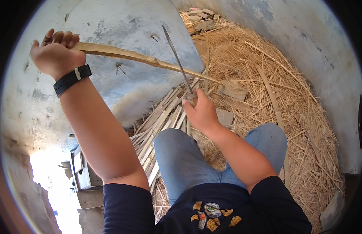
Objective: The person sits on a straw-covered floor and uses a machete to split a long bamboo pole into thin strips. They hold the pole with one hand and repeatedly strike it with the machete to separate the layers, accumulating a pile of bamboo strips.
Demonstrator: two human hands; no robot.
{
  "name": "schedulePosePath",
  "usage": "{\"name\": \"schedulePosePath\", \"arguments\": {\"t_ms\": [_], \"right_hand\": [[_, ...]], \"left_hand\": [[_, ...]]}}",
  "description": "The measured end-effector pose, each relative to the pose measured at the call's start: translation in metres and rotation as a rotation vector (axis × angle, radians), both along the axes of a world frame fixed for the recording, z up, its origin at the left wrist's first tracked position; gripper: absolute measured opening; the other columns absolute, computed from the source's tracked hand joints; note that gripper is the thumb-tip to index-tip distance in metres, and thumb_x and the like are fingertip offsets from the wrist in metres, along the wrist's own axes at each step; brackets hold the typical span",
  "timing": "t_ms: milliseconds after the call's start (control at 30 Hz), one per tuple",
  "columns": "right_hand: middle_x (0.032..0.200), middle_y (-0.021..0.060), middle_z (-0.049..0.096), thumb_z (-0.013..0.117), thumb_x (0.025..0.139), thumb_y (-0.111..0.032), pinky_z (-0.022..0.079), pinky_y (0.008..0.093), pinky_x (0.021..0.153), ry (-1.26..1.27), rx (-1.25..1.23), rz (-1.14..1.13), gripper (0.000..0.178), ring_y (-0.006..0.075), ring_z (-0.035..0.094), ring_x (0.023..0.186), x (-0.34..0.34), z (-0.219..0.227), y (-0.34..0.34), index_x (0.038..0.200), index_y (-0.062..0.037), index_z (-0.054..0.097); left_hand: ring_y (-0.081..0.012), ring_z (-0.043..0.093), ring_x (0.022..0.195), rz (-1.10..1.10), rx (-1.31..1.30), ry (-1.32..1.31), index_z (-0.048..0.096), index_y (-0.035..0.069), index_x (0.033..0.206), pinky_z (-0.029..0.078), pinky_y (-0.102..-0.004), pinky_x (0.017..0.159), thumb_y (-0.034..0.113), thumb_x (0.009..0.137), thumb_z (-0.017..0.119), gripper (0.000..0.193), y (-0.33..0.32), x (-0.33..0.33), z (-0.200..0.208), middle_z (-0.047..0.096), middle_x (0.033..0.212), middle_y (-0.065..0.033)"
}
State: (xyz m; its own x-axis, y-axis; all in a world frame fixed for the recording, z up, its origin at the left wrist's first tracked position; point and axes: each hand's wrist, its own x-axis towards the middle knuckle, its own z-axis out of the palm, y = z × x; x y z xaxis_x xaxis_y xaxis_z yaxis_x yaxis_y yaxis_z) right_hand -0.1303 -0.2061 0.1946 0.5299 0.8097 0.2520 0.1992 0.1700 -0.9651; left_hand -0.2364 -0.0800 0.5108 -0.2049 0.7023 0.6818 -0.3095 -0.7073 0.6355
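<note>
My left hand (pixel 58 54), raised at the far left, is closed round the upper end of a long split bamboo strip (pixel 126 54). The strip slants down to the right, its lower end near a flat brick (pixel 232 90) on the floor. In front of my knees, my right hand (pixel 202 111) grips the handle of a long-bladed knife (pixel 175 54), the thin blade pointing up and slightly left. In this view the blade crosses the strip; whether they touch I cannot tell. Most of the knife's handle is hidden in my fist.
Several split bamboo strips (pixel 159 121) lie in a bundle left of my knees. Shavings (pixel 243 50) cover the floor, with a longer strip (pixel 271 93) on the right. Bluish walls (pixel 142 23) stand close by. Bricks (pixel 202 17) are stacked at the far corner.
</note>
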Motion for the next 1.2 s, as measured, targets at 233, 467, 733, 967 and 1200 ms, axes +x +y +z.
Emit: {"name": "schedulePosePath", "arguments": {"t_ms": [233,467,733,967,1200], "right_hand": [[0.068,0.0165,0.065,0.067,0.089,-0.018,0.049,0.041,0.059,-0.063,0.074,0.106,0.031,0.032,0.067,0.063,0.02,0.005,-0.01,0.108,0.0042,0.057],[0.076,0.0113,0.066,0.07,0.089,-0.018,0.048,0.0349,0.064,0.075,-0.027,0.126,0.032,0.0191,0.063,0.07,0.035,0.004,-0.014,0.11,0.0045,0.059],[0.069,0.0219,0.063,0.068,0.087,-0.02,0.048,0.0443,0.063,-0.02,0.001,0.135,0.038,0.0354,0.066,0.068,0.053,0.025,-0.022,0.11,0.0084,0.057],[0.078,0.0245,0.066,0.068,0.087,-0.022,0.05,0.0454,0.068,-0.17,-0.078,0.17,0.038,0.0397,0.067,0.075,0.075,0.071,-0.054,0.111,0.0049,0.056],[0.077,0.0242,0.066,0.066,0.088,-0.021,0.05,0.0465,0.069,-0.263,-0.241,0.196,0.034,0.0405,0.066,0.075,0.067,0.068,-0.048,0.109,0.0038,0.056]], "left_hand": [[-0.0207,0.037,0.066,-0.488,0.016,-0.121,0.05,-0.003,0.106,0.036,-0.0402,0.064,0.016,0.094,0.031,0.03,0.038,-0.019,0.002,0.041,0.075,-0.0077],[-0.0265,0.05,0.084,-0.736,0.161,0.195,0.054,-0.001,0.11,0.042,-0.046,0.086,0.022,0.094,0.043,0.029,0.04,-0.021,0.012,0.053,0.09,-0.0123],[-0.0221,0.046,0.079,-0.859,0.165,0.063,0.057,0.001,0.093,0.042,-0.0389,0.079,0.022,0.086,0.047,0.023,0.01,0.022,0.005,0.052,0.086,-0.0102],[-0.0123,0.029,0.054,-0.707,0.119,0.155,0.042,0.011,0.077,0.031,-0.0288,0.054,0.026,0.094,0.05,0.024,-0.009,0.022,0.006,0.032,0.062,0.0013],[-0.0134,0.027,0.052,-0.233,0.115,0.061,0.034,0.013,0.077,0.03,-0.0304,0.055,0.024,0.101,0.043,0.027,-0.033,0.051,0.0,0.03,0.061,0.0005]]}}
